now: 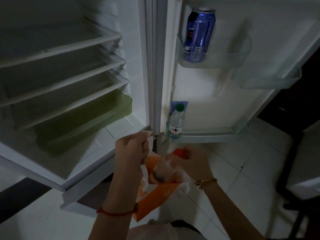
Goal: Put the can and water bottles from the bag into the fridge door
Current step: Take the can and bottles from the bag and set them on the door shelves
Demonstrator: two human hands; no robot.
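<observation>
A: Start with the biggest thing. What is in front of you?

B: One fridge, open. Its cabinet (72, 80) fills the left, with three glass shelves and one green drawer (83, 123) below them. Your fridge door (225, 101) swings out to the right and carries three clear door bins.

A: What sits in those bins?

B: One blue can (199, 34) stands upright at the left end of the upper bin (213, 61). One green-capped water bottle (176, 122) stands upright at the left end of the lowest bin (207, 135). The third bin (270, 80), far right, looks bare.

A: And the bag?

B: One orange and white plastic bag (155, 193) hangs near you, below the door. Your left hand (133, 149) is clenched on its handles.

A: Your right hand?

B: Your right hand (194, 161) is closed around the neck of one red-capped bottle (180, 153), the second bottle, which pokes up out of the bag's mouth. Its body is blurred.

A: Anything on the wrists?

B: One red string on the left, one gold bracelet on the right.
</observation>
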